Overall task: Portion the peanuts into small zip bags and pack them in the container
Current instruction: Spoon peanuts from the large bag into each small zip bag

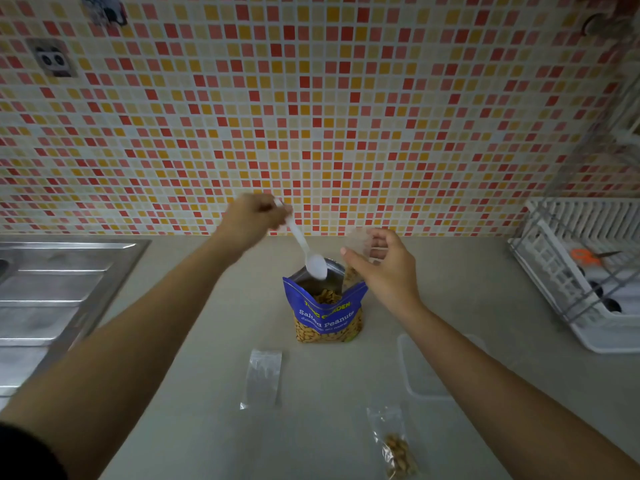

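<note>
Left hand (254, 214): raised above the back of the counter (194, 427), in front of the tiled wall (311, 98); slightly blurred.
Left grip: fingers curled round the upper handle of a white plastic spoon (306, 252).
Spoon: slants down and to the right; its bowl hangs at the open mouth of the peanut pouch (327, 315). I cannot tell whether the bowl carries anything.
Right hand (388, 268): just right of the pouch mouth, palm turned left.
Right grip: thumb and fingers pinch a small clear zip bag (351, 277) near its top; fingers partly spread behind the plastic.
Held zip bag: hangs beside the right edge of the pouch mouth, with some peanuts in its lower part.
Peanut pouch: blue, labelled "Salted Peanuts", upright mid-counter, top open, peanuts visible inside.
Empty zip bag (263, 377): flat on the counter, in front of the pouch and slightly left.
Filled zip bag (394, 441): flat on the counter at front right, peanuts gathered at its near end.
Container (403, 362): clear plastic, on the counter right of the pouch, partly under the right forearm; contents not discernible.
Sink (52, 292): steel drainboard at far left.
Dish rack (571, 268): white, at far right, with orange-handled scissors (588, 256) on it.
</note>
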A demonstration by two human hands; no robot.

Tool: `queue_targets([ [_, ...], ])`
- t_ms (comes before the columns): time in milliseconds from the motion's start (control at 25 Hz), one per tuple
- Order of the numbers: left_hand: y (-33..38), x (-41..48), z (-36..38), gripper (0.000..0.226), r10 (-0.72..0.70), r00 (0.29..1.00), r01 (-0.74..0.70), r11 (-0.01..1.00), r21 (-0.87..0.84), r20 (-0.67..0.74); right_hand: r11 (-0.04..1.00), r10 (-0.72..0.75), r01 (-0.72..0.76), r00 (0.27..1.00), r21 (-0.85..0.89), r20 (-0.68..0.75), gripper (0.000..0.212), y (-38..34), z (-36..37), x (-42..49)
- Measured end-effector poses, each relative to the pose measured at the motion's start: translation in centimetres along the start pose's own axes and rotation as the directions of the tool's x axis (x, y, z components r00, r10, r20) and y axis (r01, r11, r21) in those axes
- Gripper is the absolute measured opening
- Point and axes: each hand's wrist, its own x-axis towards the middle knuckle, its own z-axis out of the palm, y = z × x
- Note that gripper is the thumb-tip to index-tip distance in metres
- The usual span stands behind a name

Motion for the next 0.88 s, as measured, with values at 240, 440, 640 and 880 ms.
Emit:
queue_targets([
  [240, -3.3, -0.6, 5.0, 0.023, 0.052, 0.972, -0.140, 0.911, 0.387, 0.230, 0.986, 0.160, -0.161, 0.987, 0.040, 0.021, 0.044, -0.9, -1.5, 1.0],
  [440, -3.4, -1.2, 5.0, 0.036, 0.185, 0.973, -0.223, 0.895, 0.385, 0.136, 0.987, 0.156, -0.156, 0.988, 0.029, 0.005, 0.045, -1.2, -1.7, 1.5],
  [640, -0.6, -4.5, 5.9, 0.030, 0.333, 0.929, -0.347, 0.935, 0.068, 0.159, 0.987, 0.159, -0.158, 0.987, 0.032, -0.017, 0.051, -2.3, -1.2, 2.0],
  [880, -0.1, -5.8, 7.5, 0.009, 0.212, 0.977, -0.210, 0.976, -0.057, 0.029, 0.979, 0.187, -0.195, 0.974, 0.054, 0.127, 0.052, -2.9, -1.6, 1.4],
])
